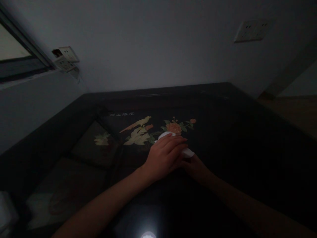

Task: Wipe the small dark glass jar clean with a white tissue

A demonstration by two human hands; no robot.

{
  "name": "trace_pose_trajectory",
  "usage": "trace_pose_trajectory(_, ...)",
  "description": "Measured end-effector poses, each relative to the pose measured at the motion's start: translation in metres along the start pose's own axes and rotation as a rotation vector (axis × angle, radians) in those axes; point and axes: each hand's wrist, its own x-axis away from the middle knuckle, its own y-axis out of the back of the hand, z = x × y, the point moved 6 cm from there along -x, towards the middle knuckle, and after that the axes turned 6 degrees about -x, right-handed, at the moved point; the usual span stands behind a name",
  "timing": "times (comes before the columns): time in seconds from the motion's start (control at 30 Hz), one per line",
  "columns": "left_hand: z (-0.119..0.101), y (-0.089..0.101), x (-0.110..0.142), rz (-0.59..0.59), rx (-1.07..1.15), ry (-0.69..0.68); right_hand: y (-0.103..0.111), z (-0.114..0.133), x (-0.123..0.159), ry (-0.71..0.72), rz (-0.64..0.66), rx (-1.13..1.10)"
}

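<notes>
Cloth (187, 152) against an orange flower design (173, 127) on the worktop (210, 109).
The left hand (164, 155) lies over it, overlapping the right hand (194, 167); whether the hands grasp it, one cannot tell.

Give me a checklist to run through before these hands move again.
1. White cloth or paper under the left hand: ok, edges show on both sides.
2. Hands free of each other: not ok, the left overlaps the right hand.
3. Right hand's grip: cannot tell, its fingers are mostly hidden.
4. Lighting on the dark glossy surface: not ok, dim with reflections.
5. Pale object at the left edge away from the hands: ok.
</notes>
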Motion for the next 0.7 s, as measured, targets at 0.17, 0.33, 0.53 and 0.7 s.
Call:
trace_pose_trajectory(0.17, 0.004, -0.002, -0.001, 0.027, 0.097, 0.016, -0.001, -0.002, -0.001, -0.016, -0.024, -0.101)
trace_pose_trajectory(0.33, 0.024, -0.006, 0.007, -0.095, 0.513, 0.421, -0.005, -0.001, -0.003, 0.004, 0.029, -0.299)
trace_pose_trajectory(0.53, 0.046, -0.047, 0.035, -0.166, 1.108, 1.146, -0.014, 0.006, -0.002, -0.027, 0.094, -0.386)
trace_pose_trajectory(0.7, 0.045, -0.058, 0.039, -0.194, 1.268, 1.242, -0.016, 0.009, -0.001, 0.006, 0.123, -0.373)
